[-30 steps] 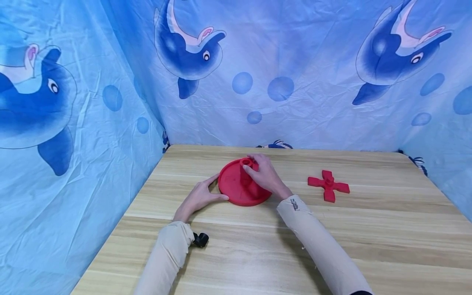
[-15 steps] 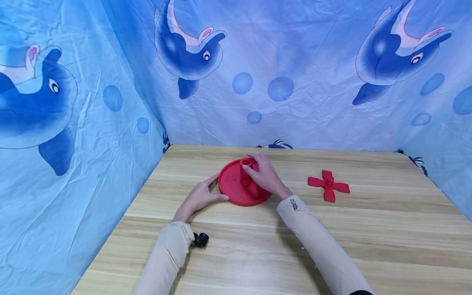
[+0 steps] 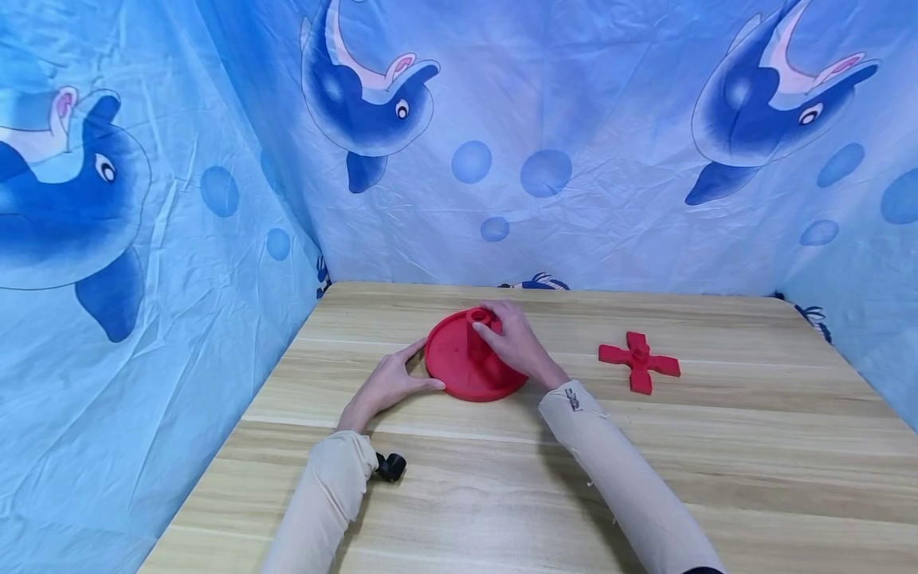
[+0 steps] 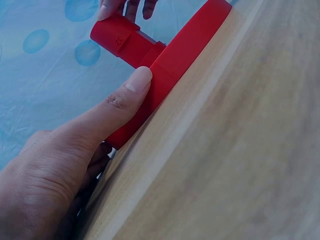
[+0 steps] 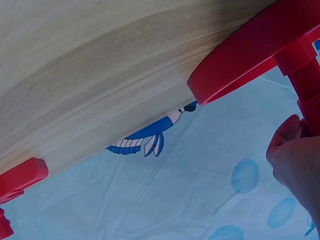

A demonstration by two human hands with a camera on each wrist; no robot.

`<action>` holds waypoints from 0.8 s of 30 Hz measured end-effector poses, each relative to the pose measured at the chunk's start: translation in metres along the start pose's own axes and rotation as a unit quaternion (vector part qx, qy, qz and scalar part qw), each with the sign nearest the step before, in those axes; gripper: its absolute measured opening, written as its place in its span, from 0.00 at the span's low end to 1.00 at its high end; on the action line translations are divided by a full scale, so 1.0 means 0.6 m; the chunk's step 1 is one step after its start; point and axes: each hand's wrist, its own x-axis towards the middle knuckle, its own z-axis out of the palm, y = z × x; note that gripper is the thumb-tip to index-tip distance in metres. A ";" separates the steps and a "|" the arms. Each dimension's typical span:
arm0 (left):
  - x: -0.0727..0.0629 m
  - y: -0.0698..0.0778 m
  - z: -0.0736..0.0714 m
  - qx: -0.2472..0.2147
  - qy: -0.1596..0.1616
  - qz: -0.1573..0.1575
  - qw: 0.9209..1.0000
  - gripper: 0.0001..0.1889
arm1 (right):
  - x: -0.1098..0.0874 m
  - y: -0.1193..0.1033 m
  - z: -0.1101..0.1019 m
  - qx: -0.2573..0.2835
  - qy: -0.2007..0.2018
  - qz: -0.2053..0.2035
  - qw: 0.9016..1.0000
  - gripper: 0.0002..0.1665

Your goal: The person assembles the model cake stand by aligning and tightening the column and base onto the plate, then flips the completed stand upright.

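Red dish [image 3: 448,363], flat on the table [image 3: 473,494], looks light and stiff; the left hand [image 3: 390,384], thumb and fingers wide, holds its rim, a steady grip. Beyond, the right hand [image 3: 518,344] holds the upright red post [image 3: 474,340] near its top. Farther rightward lies a probably rigid red cross [image 3: 640,363], easiest by one arm.

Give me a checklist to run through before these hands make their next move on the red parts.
1. Left hand steadying the round base at its rim: ok.
2. Right hand gripping the tube near its top: ok.
3. Tube standing upright from the base: ok.
4. Tube fully seated, with no play: cannot tell.
5. Base flat on the table: ok.
6. Cross-shaped piece attached: not ok; it lies apart on the table.
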 end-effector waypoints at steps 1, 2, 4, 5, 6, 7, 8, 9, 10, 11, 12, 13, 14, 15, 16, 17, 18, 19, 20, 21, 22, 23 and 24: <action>0.000 0.000 0.000 0.001 0.000 -0.001 1.000 0.55 | 0.000 -0.001 0.000 0.001 -0.001 0.003 1.000 0.28; 0.000 0.000 0.000 0.000 -0.001 -0.001 1.000 0.55 | 0.000 -0.001 0.000 0.002 -0.002 0.005 1.000 0.28; -0.001 0.000 0.000 0.000 -0.001 -0.003 1.000 0.55 | 0.001 -0.003 -0.001 0.002 -0.004 0.007 1.000 0.27; 0.000 0.000 0.000 -0.001 -0.002 -0.003 1.000 0.55 | 0.001 -0.003 -0.001 0.002 -0.005 0.007 1.000 0.27; 0.000 0.000 0.000 0.000 -0.002 -0.003 1.000 0.55 | 0.001 -0.004 -0.001 0.003 -0.006 0.007 1.000 0.27; 0.000 0.000 0.000 0.000 -0.002 -0.003 1.000 0.55 | 0.001 -0.004 -0.001 0.004 -0.006 0.007 1.000 0.26; 0.000 0.000 0.000 0.000 -0.002 -0.003 1.000 0.55 | 0.002 -0.004 -0.001 0.006 -0.006 0.008 1.000 0.26; 0.001 0.000 0.000 0.001 -0.002 -0.003 1.000 0.56 | 0.003 -0.003 -0.001 0.009 -0.006 0.008 1.000 0.25; 0.001 0.000 0.000 0.002 -0.002 -0.003 1.000 0.56 | 0.003 -0.003 -0.001 0.013 -0.006 0.009 1.000 0.25; 0.001 0.001 0.000 0.001 -0.003 -0.002 1.000 0.56 | 0.003 -0.002 -0.001 0.017 -0.006 0.012 1.000 0.25; 0.001 0.000 0.000 0.002 -0.003 -0.002 1.000 0.56 | 0.003 -0.001 -0.001 0.020 -0.006 0.015 1.000 0.25; 0.001 0.000 0.000 0.001 -0.003 -0.002 1.000 0.56 | 0.004 -0.001 0.000 0.024 -0.005 0.018 1.000 0.25; 0.001 0.000 0.000 0.001 -0.003 -0.002 1.000 0.56 | 0.004 0.000 0.000 0.028 -0.005 0.020 0.999 0.26; 0.001 0.000 0.000 0.001 -0.003 -0.003 1.000 0.55 | 0.004 0.001 0.000 0.031 -0.006 0.022 0.999 0.26; 0.001 0.000 0.000 0.001 -0.003 -0.003 1.000 0.55 | 0.005 0.001 0.000 0.036 -0.006 0.024 0.999 0.26; 0.001 0.000 0.000 0.001 -0.002 -0.003 1.000 0.55 | 0.004 0.001 0.000 0.040 -0.006 0.027 0.999 0.26; 0.001 -0.001 0.000 0.002 -0.002 -0.002 1.000 0.55 | 0.004 0.002 -0.001 0.046 -0.007 0.029 0.998 0.27; 0.001 -0.001 0.000 0.003 -0.002 -0.002 1.000 0.55 | 0.004 0.002 -0.002 0.054 -0.008 0.033 0.998 0.28; 0.001 0.000 0.000 0.003 -0.002 -0.002 1.000 0.55 | 0.003 0.002 -0.002 0.060 -0.009 0.035 0.998 0.28; 0.001 0.000 -0.001 0.003 -0.003 -0.002 1.000 0.55 | 0.003 0.002 -0.004 0.065 -0.011 0.040 0.997 0.30; 0.000 0.000 -0.001 0.002 -0.003 -0.003 1.000 0.55 | 0.002 0.002 -0.005 0.070 -0.012 0.045 0.996 0.31; 0.000 0.000 -0.001 0.001 -0.004 -0.003 1.000 0.55 | 0.001 0.003 -0.007 0.073 -0.013 0.049 0.996 0.32; 0.000 0.001 -0.001 0.000 -0.005 -0.004 1.000 0.56 | 0.000 0.004 -0.009 0.075 -0.015 0.053 0.996 0.33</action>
